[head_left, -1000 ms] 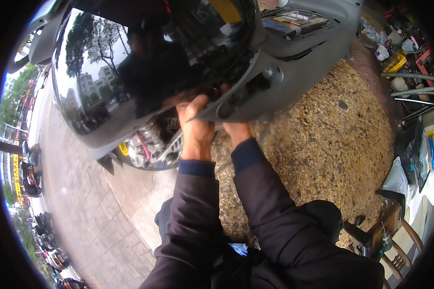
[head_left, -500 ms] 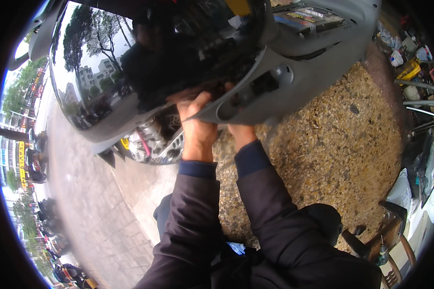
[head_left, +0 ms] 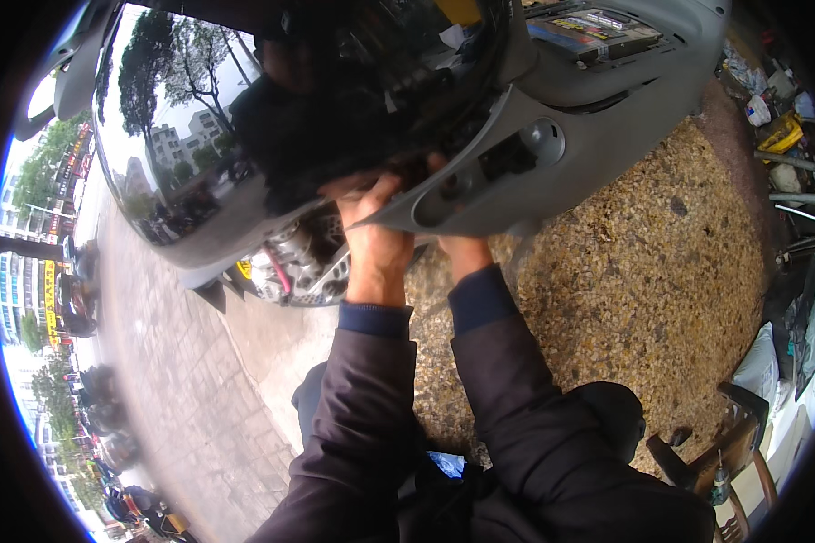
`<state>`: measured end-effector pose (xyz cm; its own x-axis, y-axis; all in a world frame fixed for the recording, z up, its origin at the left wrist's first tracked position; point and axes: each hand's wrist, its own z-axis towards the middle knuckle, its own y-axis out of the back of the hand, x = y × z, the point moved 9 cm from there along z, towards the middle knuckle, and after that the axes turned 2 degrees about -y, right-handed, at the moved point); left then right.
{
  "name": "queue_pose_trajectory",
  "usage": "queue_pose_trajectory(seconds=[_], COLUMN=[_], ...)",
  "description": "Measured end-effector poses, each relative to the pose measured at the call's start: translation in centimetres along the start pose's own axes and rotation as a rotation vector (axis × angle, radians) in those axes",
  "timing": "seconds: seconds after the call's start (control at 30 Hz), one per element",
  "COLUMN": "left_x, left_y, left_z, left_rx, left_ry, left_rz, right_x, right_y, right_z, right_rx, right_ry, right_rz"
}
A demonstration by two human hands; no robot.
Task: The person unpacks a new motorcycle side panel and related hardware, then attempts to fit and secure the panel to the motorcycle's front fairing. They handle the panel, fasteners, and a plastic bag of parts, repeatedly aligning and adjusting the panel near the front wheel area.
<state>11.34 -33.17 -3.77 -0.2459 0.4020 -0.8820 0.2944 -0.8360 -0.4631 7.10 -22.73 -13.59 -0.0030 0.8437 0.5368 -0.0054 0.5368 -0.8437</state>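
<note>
Has left hand point(head_left: 378, 249) between fairing point(head_left: 335, 127) and panel point(head_left: 598, 149) | right hand point(head_left: 466, 254) under panel | cannot tell grips | shows disc point(head_left: 330, 289) at 8 o'clock

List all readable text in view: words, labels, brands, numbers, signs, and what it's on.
Nothing I can quote cleanly.
Multicolored label on the dark box set in the gray panel: too small and blurred.
Yellow sticker beside the perforated metal disc: marks too small.
Tall yellow sign at far left, beyond the paving: too small and distorted.
</note>
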Motion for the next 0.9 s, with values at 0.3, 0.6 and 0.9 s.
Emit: queue_pose_trajectory(seconds=[0.3, 0.6, 0.9], left_x=[-1.4, 0.3, -0.5], left_y=[-2.4, 0.0, 0.9], left_z=[0.0, 1.2, 2.4], left_rx=[0.101, -0.047, 0.143], left_ry=[-0.214, -0.181, -0.647], left_rz=[0.505, 0.617, 1.226], right_x=[1.6, 4.7, 4.1], right_y=[-1.6, -3.5, -0.7], right_z=[0.4, -1.6, -3.3], right_rx=[0.157, 0.131, -0.028], right_ry=[0.226, 0.279, 0.343], right_rz=[-0.507, -0.653, -0.877])
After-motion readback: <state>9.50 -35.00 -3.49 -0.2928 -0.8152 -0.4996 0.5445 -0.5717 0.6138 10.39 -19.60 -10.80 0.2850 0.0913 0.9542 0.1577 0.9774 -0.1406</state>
